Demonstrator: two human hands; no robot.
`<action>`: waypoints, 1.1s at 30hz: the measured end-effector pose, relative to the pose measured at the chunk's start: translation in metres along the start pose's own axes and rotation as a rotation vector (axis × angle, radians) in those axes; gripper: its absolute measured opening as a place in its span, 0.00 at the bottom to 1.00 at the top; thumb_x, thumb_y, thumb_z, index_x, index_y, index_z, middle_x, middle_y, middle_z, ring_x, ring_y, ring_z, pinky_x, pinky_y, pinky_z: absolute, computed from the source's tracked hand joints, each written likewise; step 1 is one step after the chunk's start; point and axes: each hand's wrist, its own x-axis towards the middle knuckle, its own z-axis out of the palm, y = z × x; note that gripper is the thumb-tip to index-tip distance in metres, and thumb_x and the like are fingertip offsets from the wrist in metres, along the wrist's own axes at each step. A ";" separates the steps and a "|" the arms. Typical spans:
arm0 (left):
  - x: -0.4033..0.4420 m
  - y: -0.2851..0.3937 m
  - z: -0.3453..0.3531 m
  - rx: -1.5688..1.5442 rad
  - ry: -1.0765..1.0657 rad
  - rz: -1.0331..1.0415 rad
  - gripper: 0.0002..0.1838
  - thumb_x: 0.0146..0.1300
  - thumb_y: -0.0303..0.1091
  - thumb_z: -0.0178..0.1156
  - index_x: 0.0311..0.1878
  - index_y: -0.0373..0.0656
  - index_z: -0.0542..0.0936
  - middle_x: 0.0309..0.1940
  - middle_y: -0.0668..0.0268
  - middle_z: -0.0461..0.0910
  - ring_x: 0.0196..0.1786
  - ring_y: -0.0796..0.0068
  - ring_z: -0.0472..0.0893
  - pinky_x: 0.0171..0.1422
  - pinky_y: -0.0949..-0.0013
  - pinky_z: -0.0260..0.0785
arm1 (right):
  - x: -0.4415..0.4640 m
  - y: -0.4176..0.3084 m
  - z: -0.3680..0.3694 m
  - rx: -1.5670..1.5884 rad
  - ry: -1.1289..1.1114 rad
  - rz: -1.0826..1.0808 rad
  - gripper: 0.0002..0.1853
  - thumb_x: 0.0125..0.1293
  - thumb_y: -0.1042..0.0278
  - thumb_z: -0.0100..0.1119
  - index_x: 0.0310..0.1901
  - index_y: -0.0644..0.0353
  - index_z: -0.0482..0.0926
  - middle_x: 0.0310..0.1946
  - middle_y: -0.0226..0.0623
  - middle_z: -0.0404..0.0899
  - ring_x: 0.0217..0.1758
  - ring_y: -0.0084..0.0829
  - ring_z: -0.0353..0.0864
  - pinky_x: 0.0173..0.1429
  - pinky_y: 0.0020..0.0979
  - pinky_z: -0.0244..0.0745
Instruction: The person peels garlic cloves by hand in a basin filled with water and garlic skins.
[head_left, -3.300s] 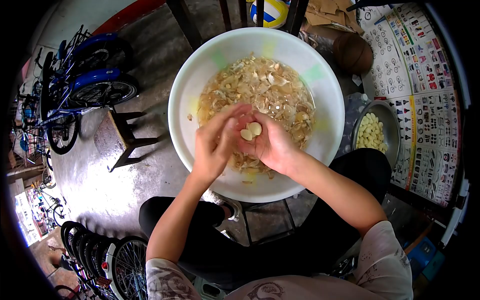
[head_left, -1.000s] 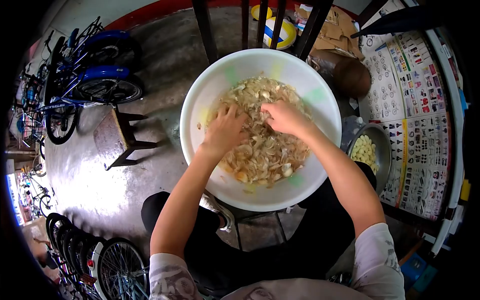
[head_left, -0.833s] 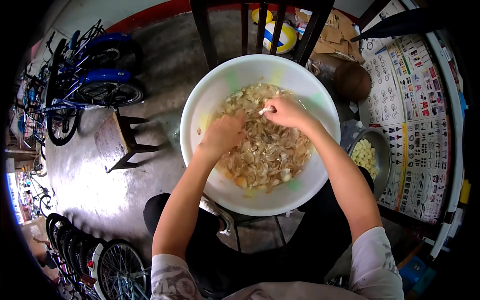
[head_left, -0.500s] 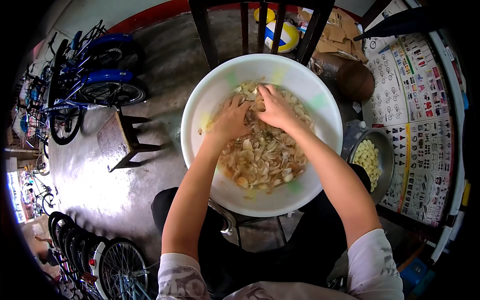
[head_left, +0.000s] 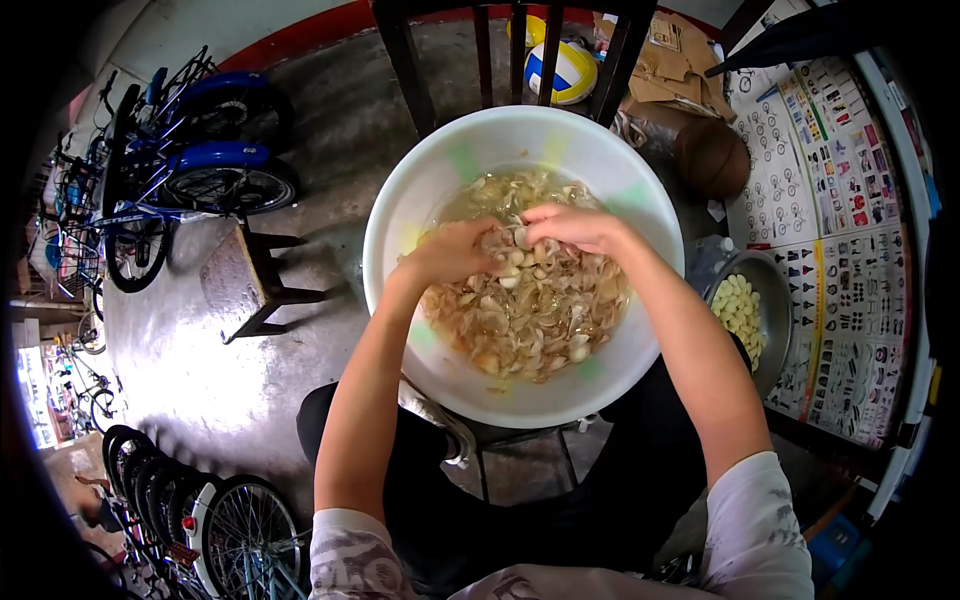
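Observation:
A wide white plastic basin (head_left: 655, 350) stands between my knees, holding brownish water and a thick layer of loose garlic skins (head_left: 530, 335). Whole garlic cloves (head_left: 512, 270) show in a small cluster between my hands, in the middle of the basin. My left hand (head_left: 455, 250) curves round the cluster from the left, its fingertips partly hidden among cloves and skins. From the right, my right hand (head_left: 572, 229) reaches in with bent fingers closed over cloves at the top of the pile. Both hands are at the surface of the skins.
At right, a metal bowl (head_left: 778, 345) holds peeled garlic cloves (head_left: 737, 308), beside a printed poster sheet (head_left: 850, 330). A dark wooden chair back (head_left: 480, 60) rises beyond the basin. Left are a small wooden stool (head_left: 238, 275) and bicycles (head_left: 225, 170). A volleyball (head_left: 562, 72) lies behind the chair.
Both hands have drawn back toward me and lifted somewhat, bringing pale cloves into view between them. More water shows at the far side of the basin, where skins lay before.

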 end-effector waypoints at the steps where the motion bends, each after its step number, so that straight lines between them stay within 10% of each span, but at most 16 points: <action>1: -0.007 0.007 -0.004 -0.043 -0.102 -0.053 0.32 0.56 0.39 0.69 0.64 0.46 0.73 0.48 0.52 0.82 0.51 0.57 0.82 0.55 0.59 0.73 | -0.010 -0.007 0.002 0.084 0.002 0.053 0.24 0.61 0.66 0.57 0.60 0.61 0.76 0.50 0.35 0.79 0.54 0.25 0.76 0.59 0.29 0.71; 10: 0.002 -0.037 0.006 0.050 0.114 0.329 0.27 0.58 0.32 0.63 0.63 0.40 0.74 0.50 0.48 0.82 0.54 0.56 0.81 0.57 0.59 0.71 | -0.021 -0.006 0.002 0.242 0.046 0.100 0.26 0.65 0.60 0.62 0.63 0.58 0.73 0.61 0.38 0.73 0.66 0.28 0.69 0.65 0.34 0.69; 17: -0.013 -0.027 0.007 -0.053 0.173 0.154 0.24 0.60 0.27 0.58 0.61 0.43 0.74 0.46 0.52 0.83 0.54 0.60 0.81 0.59 0.61 0.71 | -0.022 -0.008 0.003 0.224 -0.069 0.035 0.22 0.69 0.59 0.62 0.60 0.58 0.75 0.54 0.33 0.77 0.59 0.24 0.74 0.59 0.29 0.73; 23: -0.026 -0.025 0.019 0.326 0.455 0.390 0.26 0.58 0.26 0.55 0.62 0.46 0.74 0.56 0.55 0.77 0.58 0.54 0.78 0.58 0.54 0.73 | -0.020 -0.005 0.012 0.163 -0.162 -0.026 0.21 0.66 0.66 0.66 0.59 0.61 0.77 0.49 0.33 0.82 0.49 0.24 0.81 0.52 0.27 0.78; 26: -0.034 -0.017 0.015 0.519 0.544 0.357 0.27 0.60 0.27 0.57 0.64 0.49 0.73 0.65 0.61 0.71 0.60 0.56 0.77 0.59 0.57 0.73 | -0.014 0.001 0.014 -0.168 -0.251 -0.159 0.20 0.62 0.68 0.70 0.56 0.61 0.81 0.49 0.36 0.84 0.50 0.25 0.82 0.52 0.29 0.78; 33: -0.033 -0.016 0.005 0.607 0.707 0.225 0.11 0.59 0.28 0.59 0.44 0.42 0.84 0.49 0.63 0.82 0.49 0.59 0.81 0.52 0.59 0.75 | -0.016 -0.013 0.068 -0.681 -0.357 -0.050 0.21 0.50 0.51 0.76 0.40 0.56 0.86 0.45 0.33 0.86 0.48 0.35 0.84 0.51 0.34 0.78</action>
